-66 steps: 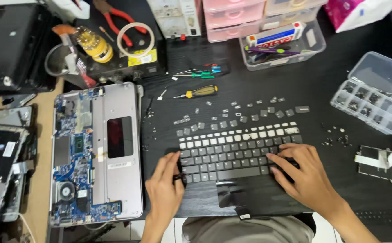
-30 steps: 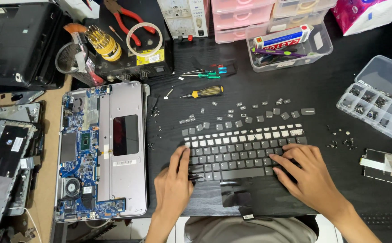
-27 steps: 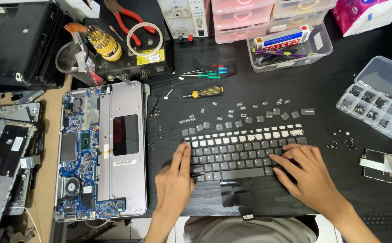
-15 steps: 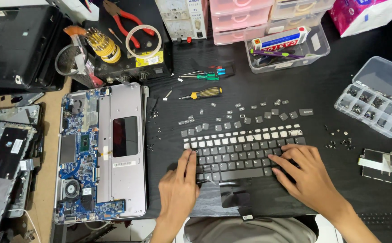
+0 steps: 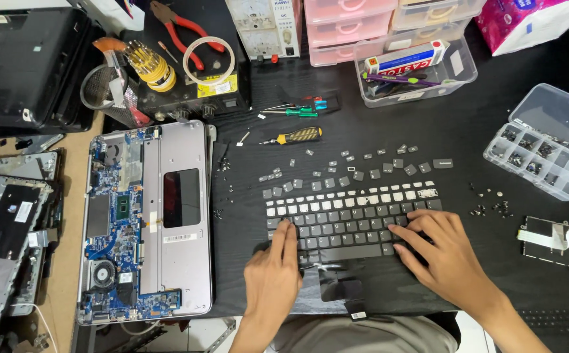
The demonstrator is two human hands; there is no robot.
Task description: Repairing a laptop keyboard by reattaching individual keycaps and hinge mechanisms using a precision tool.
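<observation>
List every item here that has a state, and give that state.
Keyboard: many keycaps off, top rows bare.
Loose keycaps: scattered above it.
Laptop base: opened, circuit board exposed.
Compartment box: lid open.
Yellow-handled screwdriver: lying flat.
Left hand: fingers on keys.
Right hand: fingers on keys.

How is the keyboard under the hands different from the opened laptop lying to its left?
The keyboard is a thin black panel lying crosswise, with both the left hand and the right hand on it. The opened laptop is a silver shell lying lengthwise, its blue circuit board bared, and nobody touches it. The keyboard has pale gaps where keys are missing; loose keys lie above it. Both rest flat on the black mat.
</observation>
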